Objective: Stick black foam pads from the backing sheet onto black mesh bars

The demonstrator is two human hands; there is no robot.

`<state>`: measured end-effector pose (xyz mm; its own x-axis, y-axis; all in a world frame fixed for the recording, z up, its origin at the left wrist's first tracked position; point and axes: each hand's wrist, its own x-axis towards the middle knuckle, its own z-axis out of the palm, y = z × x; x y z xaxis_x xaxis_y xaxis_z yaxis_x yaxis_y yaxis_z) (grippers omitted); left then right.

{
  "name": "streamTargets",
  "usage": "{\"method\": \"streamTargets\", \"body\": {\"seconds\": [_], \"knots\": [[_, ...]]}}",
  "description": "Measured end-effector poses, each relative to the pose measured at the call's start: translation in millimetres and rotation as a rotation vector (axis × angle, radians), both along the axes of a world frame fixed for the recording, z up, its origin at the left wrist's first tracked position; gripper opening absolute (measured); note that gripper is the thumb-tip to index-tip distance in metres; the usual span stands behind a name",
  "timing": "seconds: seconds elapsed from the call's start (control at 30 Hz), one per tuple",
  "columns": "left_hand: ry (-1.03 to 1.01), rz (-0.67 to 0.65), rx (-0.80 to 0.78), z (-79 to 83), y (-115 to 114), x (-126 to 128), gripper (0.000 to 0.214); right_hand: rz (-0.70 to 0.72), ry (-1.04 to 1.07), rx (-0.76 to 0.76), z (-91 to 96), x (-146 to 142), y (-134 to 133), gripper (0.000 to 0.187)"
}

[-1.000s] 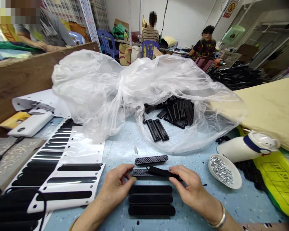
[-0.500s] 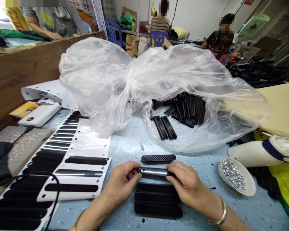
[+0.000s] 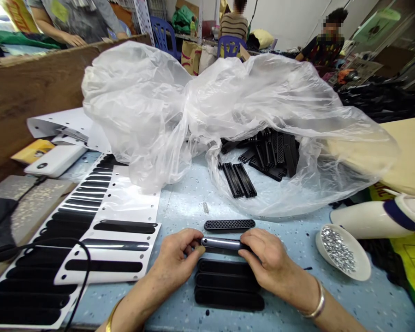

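My left hand and my right hand pinch the two ends of a long black plastic strip with a glossy face, held just above the blue table. Right below it lie three finished black strips in a row. One perforated black strip lies just beyond my fingers. Further back, a clear plastic bag holds a heap of several black strips.
White backing sheets with black oval stickers lie at the left, crossed by a black cable. A white bowl of small silver pieces and a white bottle sit at the right. Other people work at tables behind.
A second black piece held at an angle over the perforated strip one second ago now lies flat along it between both hands. The camera has tipped downward slightly.
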<state>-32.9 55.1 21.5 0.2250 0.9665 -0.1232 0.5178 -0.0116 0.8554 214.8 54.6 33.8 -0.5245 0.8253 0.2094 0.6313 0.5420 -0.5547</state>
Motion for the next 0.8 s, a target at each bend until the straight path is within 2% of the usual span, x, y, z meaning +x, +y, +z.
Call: {"method": "streamTargets", "body": {"seconds": [0.33,0.57,0.8], "knots": [[-0.038,-0.009,0.068,-2.2,-1.0,-2.1,0.025,-0.010,0.012,0.008,-3.7,3.2,-1.2,0.012],[-0.017,-0.011,0.010,2.3,0.7,-0.3,0.024,-0.011,0.038,0.014,-3.0,2.4,-0.9,0.010],[-0.014,0.000,-0.018,0.0,0.3,-0.4,0.023,-0.004,0.002,0.010,-4.9,-0.1,0.0,0.010]]}}
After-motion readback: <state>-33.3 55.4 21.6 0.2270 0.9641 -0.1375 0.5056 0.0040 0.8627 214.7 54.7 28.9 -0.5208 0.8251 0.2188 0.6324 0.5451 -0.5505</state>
